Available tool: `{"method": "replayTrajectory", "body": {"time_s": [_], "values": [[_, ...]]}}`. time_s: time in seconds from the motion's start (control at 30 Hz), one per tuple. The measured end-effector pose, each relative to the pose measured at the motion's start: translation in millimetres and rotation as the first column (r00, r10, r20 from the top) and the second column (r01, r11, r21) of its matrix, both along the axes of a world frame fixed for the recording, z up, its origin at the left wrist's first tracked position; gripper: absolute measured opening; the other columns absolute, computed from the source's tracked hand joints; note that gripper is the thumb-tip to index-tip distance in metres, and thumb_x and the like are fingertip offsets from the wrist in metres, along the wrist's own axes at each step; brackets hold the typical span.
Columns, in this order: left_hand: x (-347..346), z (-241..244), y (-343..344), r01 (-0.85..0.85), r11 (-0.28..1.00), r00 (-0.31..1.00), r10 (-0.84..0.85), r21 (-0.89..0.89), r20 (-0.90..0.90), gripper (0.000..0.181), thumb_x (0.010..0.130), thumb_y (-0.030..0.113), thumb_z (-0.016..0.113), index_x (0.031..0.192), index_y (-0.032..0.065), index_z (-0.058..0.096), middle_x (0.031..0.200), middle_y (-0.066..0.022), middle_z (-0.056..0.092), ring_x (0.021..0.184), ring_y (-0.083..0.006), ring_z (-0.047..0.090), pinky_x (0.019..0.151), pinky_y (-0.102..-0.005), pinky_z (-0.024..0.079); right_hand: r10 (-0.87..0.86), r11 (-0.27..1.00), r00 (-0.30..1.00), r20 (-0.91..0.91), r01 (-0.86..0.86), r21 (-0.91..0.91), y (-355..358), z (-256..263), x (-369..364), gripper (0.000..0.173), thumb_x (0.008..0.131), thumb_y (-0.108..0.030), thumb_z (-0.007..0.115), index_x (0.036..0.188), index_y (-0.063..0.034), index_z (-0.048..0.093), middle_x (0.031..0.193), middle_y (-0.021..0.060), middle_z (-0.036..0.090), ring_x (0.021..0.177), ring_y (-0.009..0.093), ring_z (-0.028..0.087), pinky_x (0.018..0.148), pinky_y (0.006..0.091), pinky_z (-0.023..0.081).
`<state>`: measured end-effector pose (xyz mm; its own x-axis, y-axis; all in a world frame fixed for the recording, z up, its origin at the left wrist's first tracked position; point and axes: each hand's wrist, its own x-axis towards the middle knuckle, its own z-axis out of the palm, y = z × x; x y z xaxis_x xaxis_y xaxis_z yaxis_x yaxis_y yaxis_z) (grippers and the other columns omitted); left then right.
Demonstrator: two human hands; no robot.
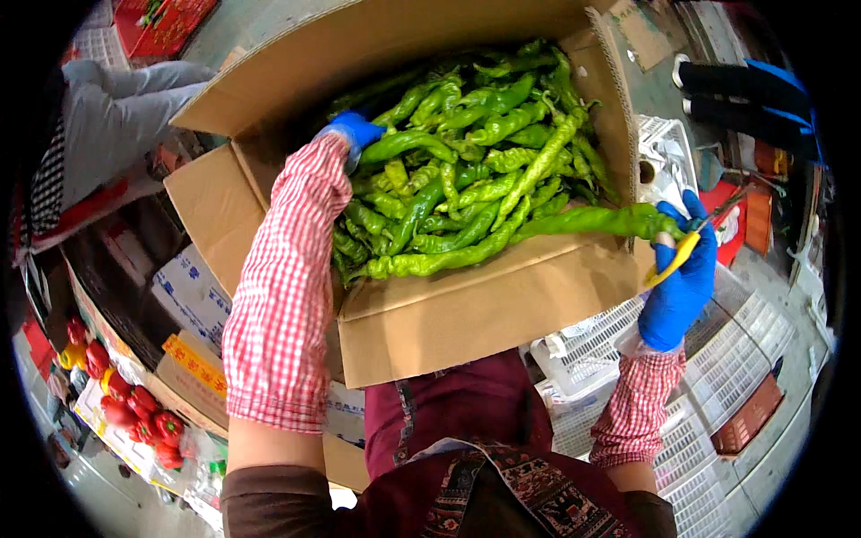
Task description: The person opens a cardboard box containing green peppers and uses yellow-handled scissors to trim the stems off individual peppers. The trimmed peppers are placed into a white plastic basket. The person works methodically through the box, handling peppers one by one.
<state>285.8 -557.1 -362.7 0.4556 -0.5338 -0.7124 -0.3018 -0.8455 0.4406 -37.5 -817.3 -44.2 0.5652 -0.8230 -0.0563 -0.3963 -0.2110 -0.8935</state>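
Long, wrinkled green peppers point(471, 181) fill an open cardboard box point(484, 302) in front of me. My left hand point(355, 132), in a blue glove, reaches into the left side of the box among the peppers. Its fingers are partly hidden, so a grip on the pepper beside them cannot be made out. Past the box's right edge, my right hand point(683, 282), also blue-gloved, holds one long green pepper point(592, 220) by its stem end. The same hand carries a yellow-handled tool point(675, 261) with a narrow metal blade pointing away to the upper right.
White plastic crates point(726, 336) stand to the right, with a reddish-brown crate point(748, 417) beyond. Red peppers point(144, 413) lie at lower left near cartons point(192, 289). A red crate point(158, 30) is at upper left. Other people's legs show at left point(128, 114) and right point(733, 101).
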Motion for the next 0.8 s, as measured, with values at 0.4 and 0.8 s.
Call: {"method": "replayTrajectory", "body": {"time_s": [0.4,0.8], "values": [[-67.8,195.6,16.8,-0.413,0.584,0.844,0.533,-0.698,-0.053,0.039,0.095,0.009,0.06,0.132,-0.0035,0.055,0.129,-0.0107,0.06,0.113,-0.0191,0.057,0.098,-0.0334,0.045,-0.146,0.982,0.989,0.005,0.146,-0.119,-35.3,40.6,-120.2,0.046,0.091,0.003,0.062,0.134,0.0003,0.048,0.136,0.0133,0.053,0.118,0.022,0.059,0.098,0.0332,0.05],[-246.6,259.6,22.0,-0.798,0.484,0.512,0.227,-0.36,-0.829,0.035,0.094,0.013,0.054,0.127,0.0003,0.054,0.123,-0.0118,0.059,0.116,-0.0259,0.055,0.105,-0.0429,0.041,-0.656,0.71,0.748,0.102,0.657,-0.252,51.7,114.9,-431.5,0.047,0.09,0.0,0.064,0.134,0.0037,0.048,0.117,0.0131,0.064,0.105,0.017,0.062,0.088,0.0272,0.052]]}}
